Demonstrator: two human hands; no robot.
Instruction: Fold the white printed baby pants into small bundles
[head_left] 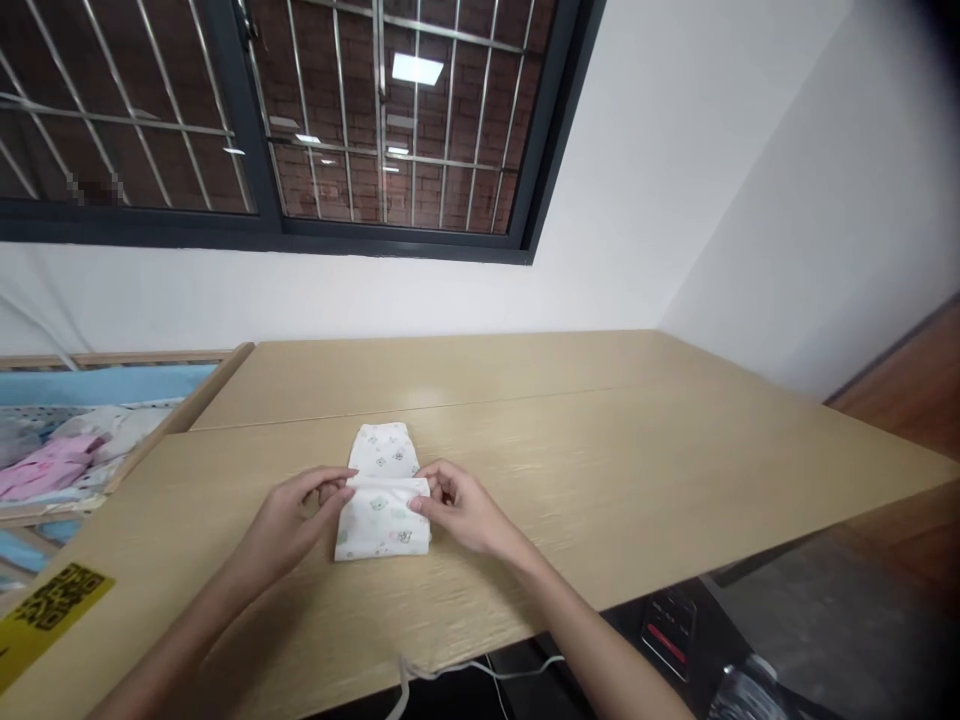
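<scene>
A small white cloth with little printed animals [382,490] lies folded on the light wooden table [600,470], near its front edge. My left hand [296,520] pinches the folded edge at the cloth's left side. My right hand [457,510] pinches the same fold at the right side. The upper part of the cloth sticks out beyond the fold, away from me.
A wooden-framed crib or bin [90,440] with pink and white clothes stands at the left. A yellow sticker with a black code [52,610] is on the table's near left corner. White cables [450,675] hang below the front edge. A window is behind.
</scene>
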